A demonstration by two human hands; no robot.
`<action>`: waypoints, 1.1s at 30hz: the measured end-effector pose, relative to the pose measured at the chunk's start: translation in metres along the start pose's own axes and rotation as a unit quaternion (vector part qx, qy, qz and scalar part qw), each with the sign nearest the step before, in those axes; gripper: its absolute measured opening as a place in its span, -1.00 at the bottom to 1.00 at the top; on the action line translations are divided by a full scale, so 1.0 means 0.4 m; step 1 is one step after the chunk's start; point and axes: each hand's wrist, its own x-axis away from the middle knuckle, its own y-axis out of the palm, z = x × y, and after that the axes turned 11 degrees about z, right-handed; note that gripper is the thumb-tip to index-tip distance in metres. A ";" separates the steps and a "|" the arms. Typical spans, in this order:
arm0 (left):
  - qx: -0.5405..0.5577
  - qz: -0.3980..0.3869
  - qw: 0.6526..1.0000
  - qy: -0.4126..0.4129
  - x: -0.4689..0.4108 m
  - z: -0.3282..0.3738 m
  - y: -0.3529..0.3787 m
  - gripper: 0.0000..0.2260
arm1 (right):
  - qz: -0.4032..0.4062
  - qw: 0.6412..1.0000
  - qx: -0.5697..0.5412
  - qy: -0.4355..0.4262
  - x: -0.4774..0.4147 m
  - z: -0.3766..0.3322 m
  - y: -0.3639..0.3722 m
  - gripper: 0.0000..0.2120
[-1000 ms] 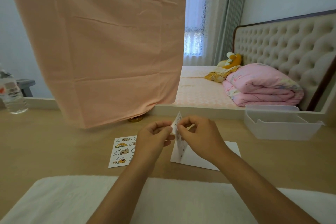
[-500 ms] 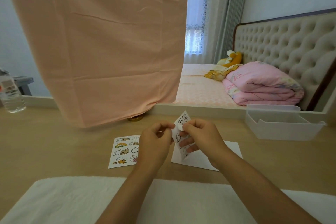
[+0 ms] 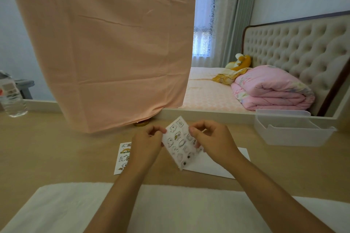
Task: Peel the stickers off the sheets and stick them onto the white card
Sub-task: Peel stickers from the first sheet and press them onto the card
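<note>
A sticker sheet [image 3: 179,143] with small cartoon animals is held up above the table, its printed face towards me. My left hand [image 3: 146,143] pinches its left edge. My right hand [image 3: 212,141] pinches its right side, fingers curled. Beneath them the white card [image 3: 217,164] lies flat on the wooden table, partly hidden by my right hand and the sheet. A second sticker sheet [image 3: 124,154] lies flat to the left, partly covered by my left wrist.
A peach cloth [image 3: 106,47] hangs over the table's far side. A clear plastic bin [image 3: 291,130] stands at the right, a water bottle [image 3: 12,98] at the far left. A white towel [image 3: 75,210] covers the near edge. A bed lies beyond.
The held sheet has turned from edge-on to face me and opened out flat between my hands. My right hand has shifted right along it.
</note>
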 end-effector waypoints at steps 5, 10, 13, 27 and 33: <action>-0.282 -0.013 0.955 0.087 -0.023 -0.055 -0.020 -0.82 | 0.083 0.965 0.140 -0.207 0.007 0.034 0.002 -0.96; -0.088 -0.090 0.991 0.053 0.040 0.015 0.022 -0.79 | 0.152 0.848 0.248 -0.443 0.000 0.057 -0.005 -0.89; -0.012 -0.150 0.988 -0.025 0.073 0.039 0.045 -0.75 | 0.139 0.807 0.274 -0.503 -0.005 0.070 -0.011 -0.83; -0.124 -0.128 0.983 0.046 0.053 -0.003 0.042 -0.82 | -0.015 0.905 0.265 -0.332 -0.008 0.089 -0.012 -0.74; -0.190 -0.142 0.962 0.134 0.054 -0.017 0.045 -0.78 | -0.057 0.917 0.270 -0.288 -0.018 0.089 -0.022 -0.93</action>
